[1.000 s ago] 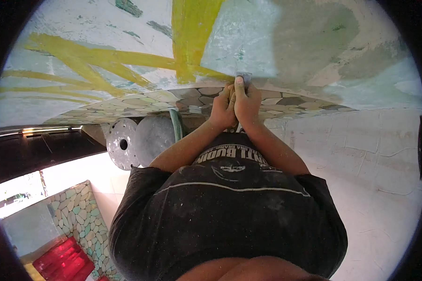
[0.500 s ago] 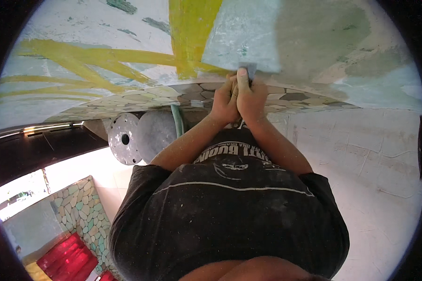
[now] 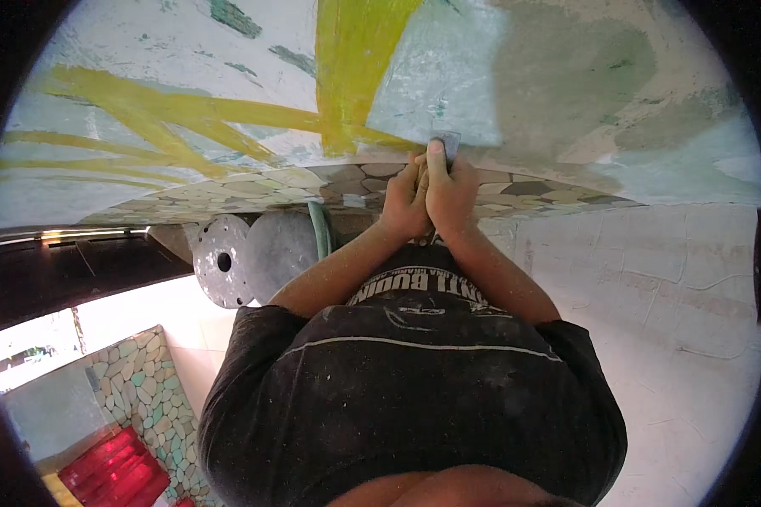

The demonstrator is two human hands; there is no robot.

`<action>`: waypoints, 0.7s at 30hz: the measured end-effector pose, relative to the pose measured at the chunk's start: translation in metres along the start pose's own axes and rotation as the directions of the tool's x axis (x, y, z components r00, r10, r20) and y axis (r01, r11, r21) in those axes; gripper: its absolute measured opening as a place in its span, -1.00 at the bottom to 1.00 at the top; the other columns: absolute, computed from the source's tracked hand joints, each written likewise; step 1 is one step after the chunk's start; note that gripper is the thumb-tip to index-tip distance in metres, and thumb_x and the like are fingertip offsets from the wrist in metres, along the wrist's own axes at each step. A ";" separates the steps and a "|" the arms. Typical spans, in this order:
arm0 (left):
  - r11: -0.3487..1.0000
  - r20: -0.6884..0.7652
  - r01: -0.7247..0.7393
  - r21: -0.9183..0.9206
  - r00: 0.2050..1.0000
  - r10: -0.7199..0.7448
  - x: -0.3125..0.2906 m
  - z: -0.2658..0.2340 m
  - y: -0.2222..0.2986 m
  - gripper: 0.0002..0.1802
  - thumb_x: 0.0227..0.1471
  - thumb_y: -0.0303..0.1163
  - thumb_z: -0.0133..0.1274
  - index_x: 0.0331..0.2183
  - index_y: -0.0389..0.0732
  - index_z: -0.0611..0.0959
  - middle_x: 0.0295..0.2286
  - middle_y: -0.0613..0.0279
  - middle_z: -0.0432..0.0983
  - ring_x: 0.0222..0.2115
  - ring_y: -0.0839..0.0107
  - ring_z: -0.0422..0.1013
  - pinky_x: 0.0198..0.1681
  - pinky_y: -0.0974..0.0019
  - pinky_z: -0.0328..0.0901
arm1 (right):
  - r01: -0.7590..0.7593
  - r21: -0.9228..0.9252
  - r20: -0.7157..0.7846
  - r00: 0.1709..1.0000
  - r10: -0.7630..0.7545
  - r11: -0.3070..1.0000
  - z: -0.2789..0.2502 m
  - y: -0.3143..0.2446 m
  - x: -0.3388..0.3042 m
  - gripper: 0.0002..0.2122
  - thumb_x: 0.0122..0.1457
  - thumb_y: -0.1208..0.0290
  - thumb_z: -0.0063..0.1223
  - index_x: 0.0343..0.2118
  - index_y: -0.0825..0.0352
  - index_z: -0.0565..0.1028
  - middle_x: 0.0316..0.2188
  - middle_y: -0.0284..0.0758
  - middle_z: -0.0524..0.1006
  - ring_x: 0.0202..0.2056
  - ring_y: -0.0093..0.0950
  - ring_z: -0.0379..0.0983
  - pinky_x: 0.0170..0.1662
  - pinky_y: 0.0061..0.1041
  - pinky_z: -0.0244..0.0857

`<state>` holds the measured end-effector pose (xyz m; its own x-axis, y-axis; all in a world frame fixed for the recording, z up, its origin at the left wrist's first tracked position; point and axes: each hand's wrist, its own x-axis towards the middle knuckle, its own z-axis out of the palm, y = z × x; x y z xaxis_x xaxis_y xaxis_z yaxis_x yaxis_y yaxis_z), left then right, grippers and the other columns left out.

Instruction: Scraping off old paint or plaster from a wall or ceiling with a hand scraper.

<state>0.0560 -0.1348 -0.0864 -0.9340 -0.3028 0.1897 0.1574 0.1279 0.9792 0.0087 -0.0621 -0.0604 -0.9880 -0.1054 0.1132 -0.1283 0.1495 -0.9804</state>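
My right hand [image 3: 453, 198] is closed on a scraper, its thumb lying along a small flat grey blade [image 3: 454, 142]. Pressed against it is my left hand [image 3: 404, 204], its fingers curled; what they grip is hidden between the two hands. The blade's tip meets the painted surface [image 3: 435, 97], just above a band of stone mosaic [image 3: 355, 179]. Yellow brush strokes [image 3: 347, 76] cross the pale blue and white paint to the left of my hands. On the right the surface is dull grey-green.
Below the mosaic at left stand a grey perforated disc [image 3: 211, 266] and a larger round grey object [image 3: 283, 253] with a green edge. A red ridged object [image 3: 114, 473] lies at lower left beside more pebble mosaic [image 3: 148, 380]. A pale floor [image 3: 651, 279] spreads at right.
The view has shifted a little, so the surface and my hands sit slightly lower in it. Both hands keep the same grip, with the blade still at the wall.
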 end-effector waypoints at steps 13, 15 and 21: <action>0.996 0.090 0.086 0.003 0.992 -0.085 0.004 -0.009 0.011 -0.71 0.26 -0.28 -0.21 -0.17 -0.28 0.48 -0.30 0.00 0.46 -0.29 0.25 0.48 -0.23 0.25 0.33 | 0.086 0.192 0.026 0.995 -0.093 0.978 -0.002 -0.033 -0.003 -0.60 0.23 0.14 -0.02 -0.47 0.47 0.54 -0.58 -0.13 0.55 -0.50 -0.34 0.51 -0.39 -0.38 0.31; 0.999 0.020 0.004 0.039 1.000 -0.005 -0.002 0.003 -0.012 -0.71 0.27 -0.27 -0.22 -0.18 -0.27 0.48 -0.33 0.01 0.46 -0.33 0.25 0.48 -0.26 0.26 0.33 | 0.069 0.067 0.010 0.997 -0.070 0.995 -0.003 0.008 -0.003 -0.60 0.22 0.13 -0.01 -0.46 0.48 0.54 -0.59 -0.13 0.55 -0.51 -0.33 0.51 -0.41 -0.38 0.31; 0.999 -0.014 -0.028 0.045 0.999 0.028 0.001 -0.003 0.013 -0.70 0.27 -0.24 -0.22 -0.21 -0.26 0.48 -0.41 0.01 0.49 -0.38 0.21 0.49 -0.32 0.26 0.33 | 0.072 0.128 0.016 0.997 -0.075 0.989 -0.003 -0.027 -0.004 -0.55 0.21 0.06 0.00 -0.46 0.48 0.54 -0.62 -0.13 0.53 -0.55 -0.30 0.49 -0.44 -0.33 0.29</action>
<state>0.0580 -0.1361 -0.0728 -0.9246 -0.3120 0.2185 0.1687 0.1789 0.9693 0.0155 -0.0624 -0.0335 -0.9741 -0.1316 0.1839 -0.1873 0.0142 -0.9822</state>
